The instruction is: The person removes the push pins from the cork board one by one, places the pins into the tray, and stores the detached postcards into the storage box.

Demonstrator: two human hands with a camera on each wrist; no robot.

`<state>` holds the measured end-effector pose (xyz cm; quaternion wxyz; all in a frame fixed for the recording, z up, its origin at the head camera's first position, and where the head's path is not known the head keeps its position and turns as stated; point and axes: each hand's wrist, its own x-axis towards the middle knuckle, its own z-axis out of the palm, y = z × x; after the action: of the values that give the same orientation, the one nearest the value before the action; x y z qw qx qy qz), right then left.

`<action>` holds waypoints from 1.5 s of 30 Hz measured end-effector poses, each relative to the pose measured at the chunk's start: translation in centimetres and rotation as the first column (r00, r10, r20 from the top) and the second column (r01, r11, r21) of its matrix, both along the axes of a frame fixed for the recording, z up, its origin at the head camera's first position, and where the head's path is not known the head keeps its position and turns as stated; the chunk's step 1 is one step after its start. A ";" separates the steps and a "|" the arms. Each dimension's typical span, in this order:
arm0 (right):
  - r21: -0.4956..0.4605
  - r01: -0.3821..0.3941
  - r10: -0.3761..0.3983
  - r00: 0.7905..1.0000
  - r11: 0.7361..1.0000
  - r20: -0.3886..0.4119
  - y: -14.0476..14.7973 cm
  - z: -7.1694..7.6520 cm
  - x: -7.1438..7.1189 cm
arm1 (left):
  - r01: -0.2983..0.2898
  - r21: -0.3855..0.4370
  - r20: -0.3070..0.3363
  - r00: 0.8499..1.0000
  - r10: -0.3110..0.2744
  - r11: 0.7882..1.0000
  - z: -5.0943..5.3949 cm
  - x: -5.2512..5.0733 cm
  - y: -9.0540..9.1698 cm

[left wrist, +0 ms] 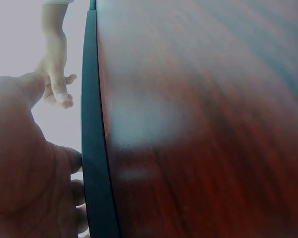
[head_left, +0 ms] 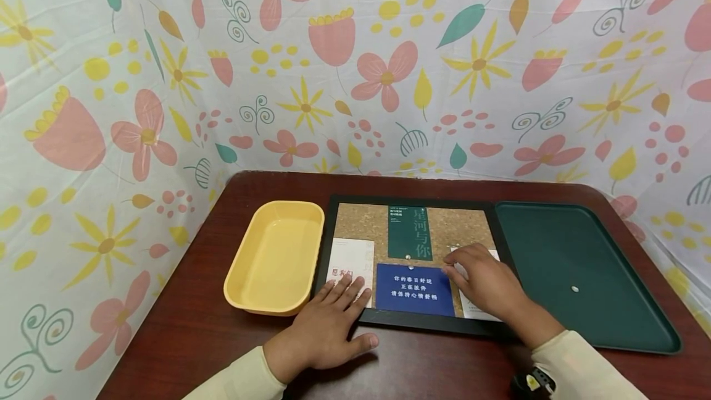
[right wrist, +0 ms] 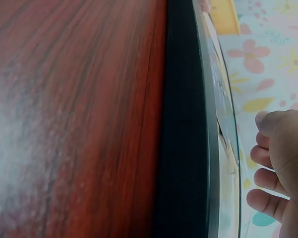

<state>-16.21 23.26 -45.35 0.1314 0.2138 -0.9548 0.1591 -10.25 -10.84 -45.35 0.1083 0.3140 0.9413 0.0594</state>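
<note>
A black-framed corkboard (head_left: 355,221) lies on the table, holding a green card (head_left: 409,233), a blue card (head_left: 415,289) and two white cards. My left hand (head_left: 328,326) rests with straight, spread fingers on the left white card (head_left: 355,252) and the frame's lower edge. Over the right white card (head_left: 478,310) is my right hand (head_left: 489,279), partly hiding it, with its fingertips near the card's upper left corner. In the right wrist view the right hand's fingers (right wrist: 265,178) are loosely bent, and nothing shows between them. Small pins (head_left: 408,257) sit by the green and blue cards.
A yellow plastic tub (head_left: 274,310) stands left of the board. On the right, a dark green tray (head_left: 600,320) bears one small pale round pin (head_left: 574,289). The reddish-brown table (head_left: 422,363) meets a flower-patterned curtain (head_left: 355,104) at the back and left.
</note>
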 end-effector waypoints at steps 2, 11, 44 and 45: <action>0.002 -0.001 0.001 1.000 1.000 0.007 -0.3 0.1 -0.1 | 0.001 0.000 -0.003 1.000 -0.001 1.000 0.0 0.0 0.0; -0.014 -0.009 0.010 0.999 1.000 0.042 -1.4 0.3 -0.1 | 0.004 -0.004 -0.014 1.000 -0.004 1.000 0.0 0.0 0.0; -0.014 -0.053 0.053 0.998 0.999 0.041 -4.3 -0.4 -0.4 | 0.000 0.002 -0.009 1.000 0.000 1.000 -0.1 0.0 0.0; -0.013 -0.054 0.054 0.998 0.998 0.043 -4.4 -0.4 -0.4 | 0.000 0.002 -0.008 1.000 0.000 1.000 -0.1 0.0 0.0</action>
<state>-16.66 18.86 -45.72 0.1076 0.2352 -0.9503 0.1730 -10.29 -10.87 -45.48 0.1041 0.3141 0.9418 0.0589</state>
